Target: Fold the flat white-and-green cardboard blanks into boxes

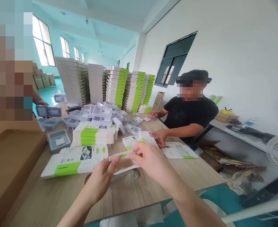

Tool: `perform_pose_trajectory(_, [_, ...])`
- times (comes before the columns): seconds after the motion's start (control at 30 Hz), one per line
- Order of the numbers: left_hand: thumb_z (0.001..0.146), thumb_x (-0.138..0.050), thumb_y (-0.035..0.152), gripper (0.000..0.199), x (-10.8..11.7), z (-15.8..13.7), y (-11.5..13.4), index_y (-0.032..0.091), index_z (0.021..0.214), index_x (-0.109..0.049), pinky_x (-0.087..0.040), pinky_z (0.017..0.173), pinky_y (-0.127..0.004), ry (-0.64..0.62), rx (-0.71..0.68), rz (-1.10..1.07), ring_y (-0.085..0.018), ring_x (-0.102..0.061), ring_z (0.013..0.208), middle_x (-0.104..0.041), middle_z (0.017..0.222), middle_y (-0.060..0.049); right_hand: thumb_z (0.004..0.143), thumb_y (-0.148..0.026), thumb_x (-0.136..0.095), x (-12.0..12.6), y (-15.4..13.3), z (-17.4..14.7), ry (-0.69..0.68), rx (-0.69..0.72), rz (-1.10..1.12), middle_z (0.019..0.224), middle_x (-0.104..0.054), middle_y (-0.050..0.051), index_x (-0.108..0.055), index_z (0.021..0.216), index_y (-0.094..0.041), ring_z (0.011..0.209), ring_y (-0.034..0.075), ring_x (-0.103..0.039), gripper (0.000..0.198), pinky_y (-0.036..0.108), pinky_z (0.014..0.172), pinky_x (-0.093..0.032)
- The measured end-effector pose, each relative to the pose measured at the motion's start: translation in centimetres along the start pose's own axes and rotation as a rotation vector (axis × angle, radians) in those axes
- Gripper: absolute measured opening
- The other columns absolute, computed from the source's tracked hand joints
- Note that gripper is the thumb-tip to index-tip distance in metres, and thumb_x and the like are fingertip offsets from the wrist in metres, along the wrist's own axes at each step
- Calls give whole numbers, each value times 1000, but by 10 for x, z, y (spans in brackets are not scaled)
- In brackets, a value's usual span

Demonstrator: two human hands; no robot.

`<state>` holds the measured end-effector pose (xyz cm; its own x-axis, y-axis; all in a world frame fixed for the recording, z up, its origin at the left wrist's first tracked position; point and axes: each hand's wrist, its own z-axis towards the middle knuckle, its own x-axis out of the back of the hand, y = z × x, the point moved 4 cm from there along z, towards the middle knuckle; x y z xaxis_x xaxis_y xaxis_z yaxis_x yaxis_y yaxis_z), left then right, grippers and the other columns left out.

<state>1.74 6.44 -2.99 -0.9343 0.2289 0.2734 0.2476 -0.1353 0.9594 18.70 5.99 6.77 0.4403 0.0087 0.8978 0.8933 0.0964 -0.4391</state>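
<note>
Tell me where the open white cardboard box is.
In the head view, the box is below centre, slightly left, held between left hand and right hand over the wooden table.

Head view, forward and down

Wht carton (124, 162) w/ grn-marked flap (119, 156) is open, slightly tilted, over wood tbl (129, 200).

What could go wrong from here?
The carton between the left hand and right hand might crease at its flap if pinched hard.
The co-worker's hand is close to the right hand; they could bump.
The plastic trays lie in a jumbled heap and could slide onto the carton stack.
</note>
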Motion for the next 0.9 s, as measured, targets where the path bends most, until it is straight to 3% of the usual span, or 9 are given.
perform_pose_trajectory(0.07, [98, -42, 68, 61, -1, 4, -1, 16, 99, -76, -52, 80, -35, 17, 17, -24, -27, -68, 85, -77, 86, -6, 94, -23, -63, -8, 7, -4, 147, -9, 84, 72, -74, -1, -63, 91, -23, 67, 19, -65, 3, 27, 60, -38])
perform_pose_trajectory(0.2, [97, -44, 65, 59, 0, 12, 3, 16, 106, -75, -51, 83, -35, -35, 27, -122, -25, -67, 85, -78, 88, -6, 101, -43, -54, -23, 14, -11, 343, 163, 291, 85, -80, 4, -69, 93, -23, 71, 21, -73, 26, 28, 62, -48])
perform_pose_trajectory(0.4, [95, -47, 63, 52, 7, 18, 10, 19, 97, -75, -49, 80, -32, -119, 32, -151, -25, -63, 88, -77, 88, -5, 84, -56, -76, -23, 27, -1, 197, 251, 437, 105, -82, 7, -77, 102, -25, 101, 26, -76, 36, 32, 75, -61])
perform_pose_trajectory(0.47, [95, -46, 63, 53, 8, 14, 7, 18, 94, -74, -49, 81, -32, -113, 51, -148, -25, -63, 90, -76, 88, -5, 80, -52, -82, -23, 32, 3, 126, 294, 486, 105, -82, 6, -79, 99, -25, 106, 27, -75, 33, 35, 82, -62])
perform_pose_trajectory(0.53, [96, -45, 64, 52, 6, 7, 3, 19, 91, -72, -48, 80, -31, -90, 44, -119, -24, -62, 88, -74, 88, -5, 83, -47, -82, -25, 37, 2, 113, 370, 559, 104, -81, 7, -79, 92, -25, 105, 26, -75, 24, 32, 74, -64])
perform_pose_trajectory(0.6, [98, -43, 63, 51, 2, -2, 0, 20, 88, -68, -46, 79, -31, -48, 15, -57, -23, -60, 84, -72, 86, -3, 88, -39, -77, -29, 42, -4, 188, 486, 589, 103, -80, 8, -77, 85, -25, 100, 25, -77, 14, 31, 70, -65])
perform_pose_trajectory(0.67, [100, -42, 61, 49, -2, -10, -2, 21, 87, -66, -45, 77, -31, 8, -13, 12, -23, -59, 82, -69, 82, -3, 91, -26, -74, -34, 47, -13, 301, 613, 536, 101, -82, 7, -74, 85, -26, 95, 23, -79, 6, 37, 84, -66])
perform_pose_trajectory(0.73, [101, -40, 59, 47, -5, -15, -4, 21, 88, -65, -45, 76, -30, 45, -34, 54, -23, -60, 81, -68, 81, -2, 91, -14, -70, -40, 51, -22, 390, 719, 452, 103, -83, 6, -72, 89, -26, 95, 23, -80, 12, 44, 99, -61])
perform_pose_trajectory(0.9, [101, -39, 60, 50, -6, -14, -8, 22, 80, -64, -43, 66, -28, 128, -46, 73, -21, -59, 71, -66, 71, -1, 92, -5, -63, -44, 54, -30, 500, 825, 329, 106, -83, 7, -68, 94, -25, 99, 23, -80, 21, 48, 103, -59])
